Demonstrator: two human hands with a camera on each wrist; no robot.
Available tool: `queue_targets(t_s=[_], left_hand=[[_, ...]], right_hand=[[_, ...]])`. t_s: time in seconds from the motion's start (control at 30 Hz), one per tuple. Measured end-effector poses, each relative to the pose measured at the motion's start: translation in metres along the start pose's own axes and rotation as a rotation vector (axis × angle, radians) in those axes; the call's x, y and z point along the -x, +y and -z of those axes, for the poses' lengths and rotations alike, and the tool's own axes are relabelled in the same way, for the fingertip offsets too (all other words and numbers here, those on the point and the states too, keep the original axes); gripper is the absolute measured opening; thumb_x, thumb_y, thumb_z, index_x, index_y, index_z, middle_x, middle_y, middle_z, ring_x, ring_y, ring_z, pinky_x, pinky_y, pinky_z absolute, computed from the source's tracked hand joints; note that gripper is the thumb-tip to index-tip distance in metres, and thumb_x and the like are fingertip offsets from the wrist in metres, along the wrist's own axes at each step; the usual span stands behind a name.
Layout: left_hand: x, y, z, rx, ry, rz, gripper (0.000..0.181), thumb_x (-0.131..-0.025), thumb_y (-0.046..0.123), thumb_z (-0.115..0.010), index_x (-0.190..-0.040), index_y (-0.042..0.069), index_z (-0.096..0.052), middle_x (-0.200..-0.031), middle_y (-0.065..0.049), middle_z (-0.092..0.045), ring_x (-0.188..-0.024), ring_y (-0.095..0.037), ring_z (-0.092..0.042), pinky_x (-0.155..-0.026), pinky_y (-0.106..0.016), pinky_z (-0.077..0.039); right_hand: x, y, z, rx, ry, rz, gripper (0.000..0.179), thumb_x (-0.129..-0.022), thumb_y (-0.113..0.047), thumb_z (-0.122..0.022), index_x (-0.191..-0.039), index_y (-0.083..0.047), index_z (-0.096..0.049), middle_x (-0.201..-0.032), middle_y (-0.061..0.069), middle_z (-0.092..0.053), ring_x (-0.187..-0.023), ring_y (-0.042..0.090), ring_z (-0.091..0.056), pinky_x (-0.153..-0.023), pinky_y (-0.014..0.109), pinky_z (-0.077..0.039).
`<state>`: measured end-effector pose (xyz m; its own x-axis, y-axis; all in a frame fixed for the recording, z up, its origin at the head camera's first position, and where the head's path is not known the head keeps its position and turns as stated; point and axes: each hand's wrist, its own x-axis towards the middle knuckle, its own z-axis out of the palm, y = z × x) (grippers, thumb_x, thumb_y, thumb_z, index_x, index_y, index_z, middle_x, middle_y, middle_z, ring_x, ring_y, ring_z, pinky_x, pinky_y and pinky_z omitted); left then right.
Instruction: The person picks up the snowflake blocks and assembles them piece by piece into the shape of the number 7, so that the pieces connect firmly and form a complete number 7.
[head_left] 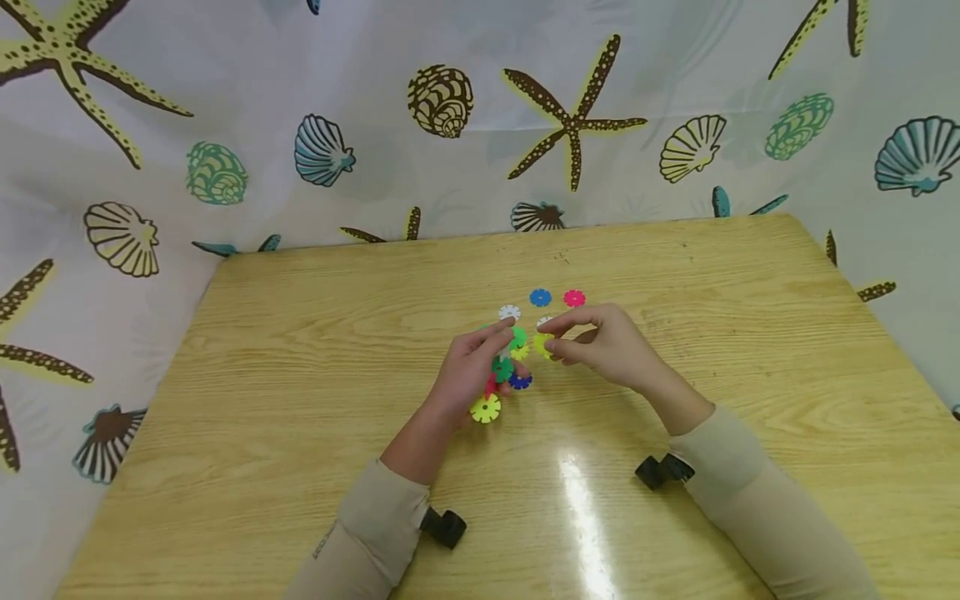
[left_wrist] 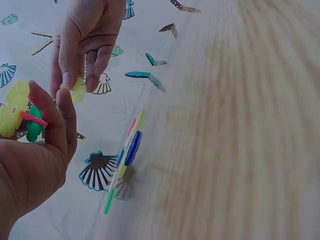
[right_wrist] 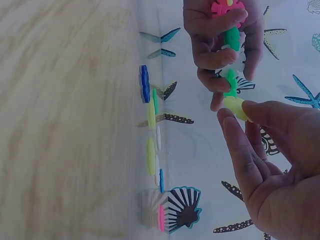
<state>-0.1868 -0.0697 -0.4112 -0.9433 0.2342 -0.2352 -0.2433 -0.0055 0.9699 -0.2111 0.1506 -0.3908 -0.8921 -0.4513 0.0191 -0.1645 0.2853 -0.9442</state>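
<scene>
My left hand [head_left: 467,371] grips a chain of joined, notched plastic discs. A yellow disc [head_left: 485,409] hangs at its near end, with a pink disc [right_wrist: 220,9] and a green disc [head_left: 502,369] further along. At the far end sits a light green disc [head_left: 518,337]; fingers hide part of the chain. Between thumb and fingertips, my right hand [head_left: 611,348] pinches a separate yellow disc [right_wrist: 234,107]. It is very close to the light green disc; whether they touch I cannot tell.
Loose discs lie flat on the wooden table [head_left: 322,358] beyond and beneath the hands: blue [head_left: 540,297], pink [head_left: 574,298], white [head_left: 509,312], yellow [head_left: 520,352] and dark blue [head_left: 521,382]. A shell-patterned cloth [head_left: 375,100] hangs behind the table.
</scene>
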Motion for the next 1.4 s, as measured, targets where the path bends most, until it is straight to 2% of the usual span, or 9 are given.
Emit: queue_targets(t_s=[0.3,0.53,0.8,0.97,1.07,1.2,1.33,1.4], left_hand=[[-0.002,-0.001,-0.001,-0.016,-0.001,-0.01,0.047,-0.106,0.034,-0.048,-0.147,0.014,-0.05,-0.076,-0.003,-0.071,-0.065,-0.015,-0.065,-0.054,-0.021,-0.05],[-0.003,0.0,-0.002,-0.033,0.007,-0.012,0.047,-0.105,0.035,-0.048,-0.147,0.014,-0.051,-0.076,-0.004,-0.071,-0.067,-0.016,-0.064,-0.055,-0.021,-0.05],[-0.002,-0.002,-0.003,-0.023,-0.005,-0.033,0.047,-0.106,0.033,-0.048,-0.147,0.01,-0.05,-0.087,-0.008,-0.073,-0.076,-0.019,-0.068,-0.055,-0.021,-0.052],[-0.003,-0.003,-0.003,0.002,0.003,-0.02,0.046,-0.107,0.037,-0.043,-0.145,0.014,-0.053,-0.081,-0.007,-0.072,-0.069,-0.019,-0.066,-0.056,-0.023,-0.053],[-0.004,-0.005,-0.003,0.033,0.008,-0.023,0.044,-0.107,0.035,-0.044,-0.143,0.013,-0.056,-0.098,-0.009,-0.074,-0.072,-0.016,-0.069,-0.061,-0.025,-0.058],[-0.004,-0.006,-0.003,0.063,0.023,-0.044,0.04,-0.106,0.025,-0.049,-0.141,0.007,-0.057,-0.127,-0.014,-0.067,-0.08,-0.012,-0.073,-0.068,-0.025,-0.061],[-0.003,-0.008,-0.004,0.053,0.042,-0.077,0.039,-0.105,0.018,-0.052,-0.14,0.004,-0.057,-0.137,-0.019,-0.062,-0.084,-0.011,-0.074,-0.071,-0.023,-0.061],[-0.004,-0.008,-0.004,0.036,0.048,-0.087,0.038,-0.104,0.018,-0.053,-0.14,0.004,-0.057,-0.139,-0.018,-0.06,-0.087,-0.012,-0.074,-0.072,-0.024,-0.061]], right_hand=[[-0.001,0.001,-0.003,0.011,0.001,0.014,0.026,-0.094,-0.008,-0.069,-0.118,0.002,-0.071,-0.11,0.02,-0.068,-0.089,0.042,-0.073,-0.077,0.044,-0.062],[-0.001,-0.001,-0.004,0.0,0.0,0.014,0.025,-0.094,-0.008,-0.069,-0.117,0.001,-0.072,-0.11,0.02,-0.069,-0.089,0.043,-0.073,-0.078,0.048,-0.062],[-0.002,0.001,-0.007,-0.003,0.005,0.025,0.026,-0.093,-0.007,-0.07,-0.117,0.001,-0.072,-0.112,0.022,-0.07,-0.089,0.042,-0.074,-0.078,0.045,-0.062],[-0.001,-0.002,-0.011,0.032,0.047,0.032,0.024,-0.091,-0.005,-0.071,-0.115,-0.001,-0.073,-0.111,0.021,-0.071,-0.088,0.042,-0.074,-0.076,0.043,-0.062],[0.001,-0.003,-0.013,0.066,0.087,0.038,0.021,-0.091,-0.008,-0.073,-0.111,-0.003,-0.075,-0.108,0.019,-0.073,-0.086,0.04,-0.074,-0.073,0.041,-0.062],[0.002,-0.003,-0.015,0.093,0.13,0.047,0.018,-0.091,-0.012,-0.074,-0.107,-0.004,-0.077,-0.102,0.016,-0.075,-0.084,0.036,-0.075,-0.069,0.033,-0.062],[0.002,-0.002,-0.019,0.122,0.16,0.078,0.015,-0.089,-0.011,-0.076,-0.102,-0.004,-0.078,-0.097,0.014,-0.077,-0.082,0.028,-0.076,-0.068,0.025,-0.06],[0.002,-0.001,-0.02,0.128,0.168,0.089,0.014,-0.087,-0.009,-0.077,-0.1,-0.003,-0.079,-0.095,0.014,-0.077,-0.082,0.023,-0.075,-0.069,0.024,-0.06]])
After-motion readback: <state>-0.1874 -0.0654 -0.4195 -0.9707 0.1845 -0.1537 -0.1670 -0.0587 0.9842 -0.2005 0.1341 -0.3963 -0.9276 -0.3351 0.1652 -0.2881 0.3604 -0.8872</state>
